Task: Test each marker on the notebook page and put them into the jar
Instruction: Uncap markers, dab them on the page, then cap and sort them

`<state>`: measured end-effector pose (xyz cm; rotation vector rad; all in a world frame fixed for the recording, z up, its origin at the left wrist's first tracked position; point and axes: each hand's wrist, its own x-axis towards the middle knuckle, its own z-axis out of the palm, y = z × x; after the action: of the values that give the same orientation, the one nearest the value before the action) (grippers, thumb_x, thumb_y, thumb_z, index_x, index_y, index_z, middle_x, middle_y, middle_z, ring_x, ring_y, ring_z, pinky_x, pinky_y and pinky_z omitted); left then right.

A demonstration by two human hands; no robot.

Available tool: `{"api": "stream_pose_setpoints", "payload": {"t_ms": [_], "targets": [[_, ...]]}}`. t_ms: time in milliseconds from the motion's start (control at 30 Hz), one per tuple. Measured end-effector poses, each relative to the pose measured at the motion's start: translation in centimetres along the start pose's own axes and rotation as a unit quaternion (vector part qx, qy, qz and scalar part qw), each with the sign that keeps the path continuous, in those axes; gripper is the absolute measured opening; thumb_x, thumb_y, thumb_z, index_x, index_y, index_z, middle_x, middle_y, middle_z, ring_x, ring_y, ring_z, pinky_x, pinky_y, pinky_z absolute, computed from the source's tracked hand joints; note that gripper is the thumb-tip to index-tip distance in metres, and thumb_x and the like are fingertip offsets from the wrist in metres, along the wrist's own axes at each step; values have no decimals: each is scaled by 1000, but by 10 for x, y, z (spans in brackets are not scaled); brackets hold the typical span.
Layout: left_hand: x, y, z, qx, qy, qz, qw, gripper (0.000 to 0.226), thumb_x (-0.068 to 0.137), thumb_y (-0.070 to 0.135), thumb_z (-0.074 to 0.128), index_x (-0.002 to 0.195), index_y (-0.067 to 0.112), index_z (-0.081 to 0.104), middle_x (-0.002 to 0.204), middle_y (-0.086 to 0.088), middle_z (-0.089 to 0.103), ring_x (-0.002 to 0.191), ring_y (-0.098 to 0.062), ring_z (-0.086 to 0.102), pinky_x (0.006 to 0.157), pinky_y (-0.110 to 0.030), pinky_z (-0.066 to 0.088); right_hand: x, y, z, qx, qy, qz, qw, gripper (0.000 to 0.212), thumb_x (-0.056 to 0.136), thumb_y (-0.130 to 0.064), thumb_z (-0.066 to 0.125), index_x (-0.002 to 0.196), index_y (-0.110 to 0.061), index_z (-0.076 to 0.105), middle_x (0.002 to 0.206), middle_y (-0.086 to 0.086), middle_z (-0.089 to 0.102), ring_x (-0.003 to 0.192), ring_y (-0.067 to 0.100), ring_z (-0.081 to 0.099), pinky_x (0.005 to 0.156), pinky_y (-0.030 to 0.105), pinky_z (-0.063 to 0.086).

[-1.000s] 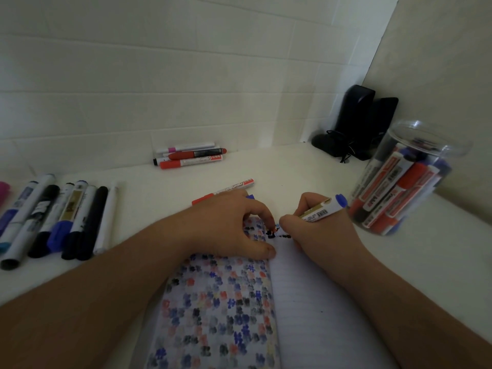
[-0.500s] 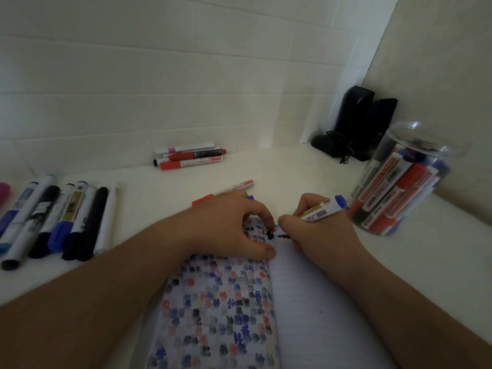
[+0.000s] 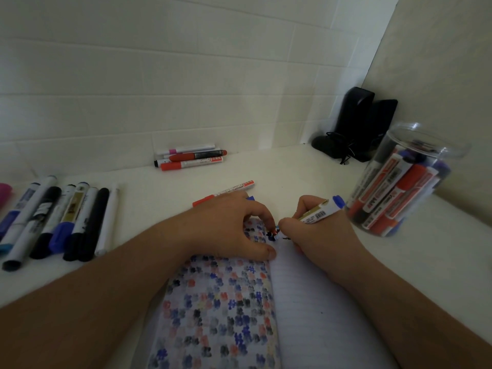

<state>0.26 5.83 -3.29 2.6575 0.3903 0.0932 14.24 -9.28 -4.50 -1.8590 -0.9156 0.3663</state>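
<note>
The right hand (image 3: 316, 235) pinches a blue-capped marker (image 3: 319, 213) with its tip down on the open notebook (image 3: 306, 302) near the top of the lined page, while the left hand (image 3: 229, 230), fingers curled, presses the stained page flat, so I judge the testing step is in hand. The next move probably calls for capping it and carrying it to the jar (image 3: 404, 182), which stands at the right already holding many markers. The white table (image 3: 279, 171) meets a tiled wall (image 3: 159, 89), with a row of markers (image 3: 58, 219) at the left.
</note>
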Motion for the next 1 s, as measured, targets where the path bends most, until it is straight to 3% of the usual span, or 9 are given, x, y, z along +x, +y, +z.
{"api": "stream_pose_setpoints", "payload": {"t_ms": [100, 200, 267, 333, 400, 500, 633, 833, 1000], "targets": [[-2, 0, -1, 2, 1, 5, 1000, 57, 72, 75, 71, 122, 57, 51, 105, 21, 50, 93, 1, 51, 78, -21, 46, 1, -1, -3, 37, 11, 4, 999, 32, 79, -12, 76, 64, -18, 49, 58, 4, 51, 54, 17, 47, 53, 32, 41], [-5, 1, 0, -31, 25, 5, 999, 70, 79, 70, 69, 137, 54, 33, 107, 30, 46, 93, 6, 52, 77, -16, 45, 1, -8, -12, 161, 18, 1, 987, 30, 80, -14, 79, 70, -23, 52, 62, 3, 52, 51, 13, 46, 45, 24, 39], [-5, 1, 2, -71, 52, -21, 996, 57, 93, 57, 60, 139, 44, 28, 108, 20, 55, 88, 0, 57, 79, -21, 51, 1, -12, -19, 259, 1, 5, 966, 28, 84, -12, 81, 77, -18, 55, 60, 3, 50, 45, 10, 43, 40, 20, 37], [-2, -1, 4, -101, 87, -35, 991, 37, 104, 41, 50, 134, 36, 30, 114, 9, 62, 94, -4, 62, 89, -33, 55, 1, -16, -25, 318, -28, 4, 948, 18, 79, -23, 77, 76, -18, 61, 56, 4, 46, 44, 13, 37, 38, 21, 33], [0, -2, 3, -114, 101, -28, 988, 27, 105, 34, 50, 126, 33, 34, 115, 12, 65, 103, -4, 63, 95, -37, 55, 1, -20, -27, 330, -36, 25, 943, 14, 83, -29, 73, 73, -21, 67, 60, 7, 46, 50, 17, 37, 39, 22, 32], [0, 0, 2, -111, 97, -20, 989, 21, 102, 35, 55, 115, 35, 40, 113, 18, 67, 105, -2, 62, 96, -37, 54, 1, -22, -26, 360, -33, 87, 928, 28, 98, -22, 58, 74, -16, 71, 65, 9, 51, 52, 17, 42, 39, 22, 34], [-1, 4, 3, -98, 97, -20, 990, 18, 100, 41, 57, 113, 37, 45, 114, 13, 64, 100, -6, 61, 92, -41, 54, -2, -24, -24, 405, -54, 116, 905, 34, 96, -20, 48, 76, -14, 75, 68, 7, 58, 57, 13, 50, 46, 21, 41], [-2, 13, 2, -72, 110, 12, 991, 19, 101, 38, 56, 118, 32, 49, 107, 12, 63, 89, -5, 59, 81, -29, 52, -4, -20, -21, 380, -84, 104, 915, 36, 100, -19, 42, 92, -7, 75, 71, 11, 63, 60, 15, 55, 52, 24, 44], [-2, 14, 4, -74, 122, 26, 989, 21, 101, 35, 57, 119, 28, 51, 107, 10, 64, 90, -4, 58, 79, -26, 50, -4, -23, -19, 354, -54, 84, 930, 28, 103, -13, 42, 95, -7, 67, 69, 14, 64, 55, 18, 56, 46, 25, 47]]}}
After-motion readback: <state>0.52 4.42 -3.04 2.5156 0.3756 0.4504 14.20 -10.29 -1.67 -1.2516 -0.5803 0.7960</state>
